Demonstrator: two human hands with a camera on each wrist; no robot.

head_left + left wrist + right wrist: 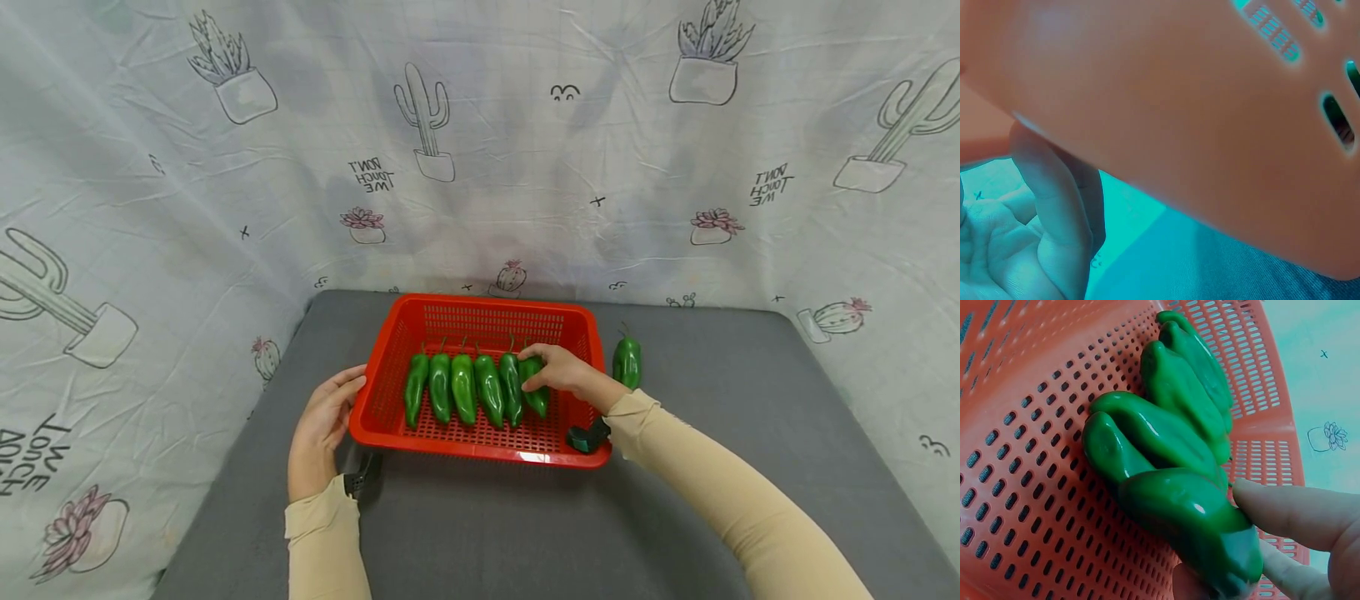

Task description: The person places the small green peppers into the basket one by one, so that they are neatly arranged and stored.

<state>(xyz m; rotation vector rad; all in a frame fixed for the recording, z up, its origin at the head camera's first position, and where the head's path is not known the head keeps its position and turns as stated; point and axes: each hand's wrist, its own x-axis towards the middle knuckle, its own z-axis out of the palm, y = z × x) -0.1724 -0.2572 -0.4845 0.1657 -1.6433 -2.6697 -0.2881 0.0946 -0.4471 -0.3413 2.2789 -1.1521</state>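
Note:
A red plastic basket with slotted walls holds several green peppers, lined up side by side with stems toward the far wall. My right hand reaches in from the right and grips the rightmost green pepper. In the right wrist view, thumb and fingers lie on either side of that pepper, which overlaps its neighbour. At the basket's left side, my left hand holds the rim. The left wrist view shows its bent fingers against the basket's edge.
One more green pepper lies outside the basket, just right of it, partly behind the right forearm. The grey tabletop extends around the basket. A white cloth printed with cacti hangs behind and at both sides.

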